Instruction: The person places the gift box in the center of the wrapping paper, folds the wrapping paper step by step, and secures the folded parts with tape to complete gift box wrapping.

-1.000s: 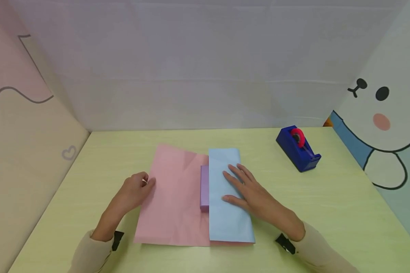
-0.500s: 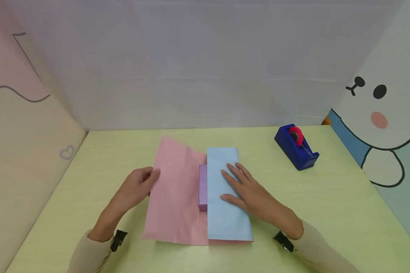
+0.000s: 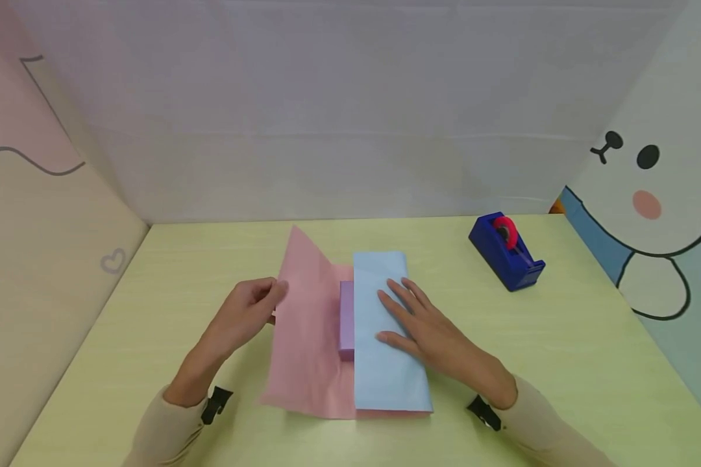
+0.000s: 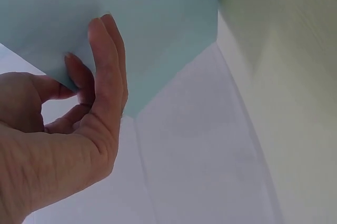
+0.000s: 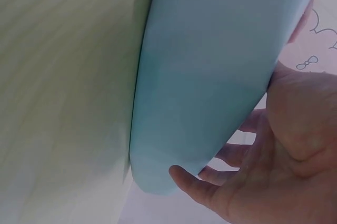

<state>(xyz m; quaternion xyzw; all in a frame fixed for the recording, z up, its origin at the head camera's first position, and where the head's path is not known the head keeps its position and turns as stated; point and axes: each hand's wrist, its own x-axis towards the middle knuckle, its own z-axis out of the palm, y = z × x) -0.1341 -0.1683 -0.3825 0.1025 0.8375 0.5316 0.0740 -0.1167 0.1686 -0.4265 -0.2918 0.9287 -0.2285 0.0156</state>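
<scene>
A sheet of wrapping paper (image 3: 309,350), pink inside and blue outside, lies around a purple box (image 3: 346,321). Its right side is folded over the box, blue face up. My left hand (image 3: 249,310) pinches the left edge between thumb and fingers and holds that side raised at a slant. In the left wrist view, the thumb and a bent finger of the left hand (image 4: 95,97) meet at the blue face's edge. My right hand (image 3: 426,324) rests spread over the blue flap (image 3: 385,383). The right part of the box is hidden under the flap.
A dark blue tape dispenser (image 3: 507,253) with a red-cored roll stands at the back right of the pale yellow-green table (image 3: 590,363). A grey-white wall (image 3: 350,117) rises behind, with printed side panels left and right.
My left hand has moved right and a little away from me, lifting the paper's left side and tilting it toward the box. The right hand stays on the blue flap.
</scene>
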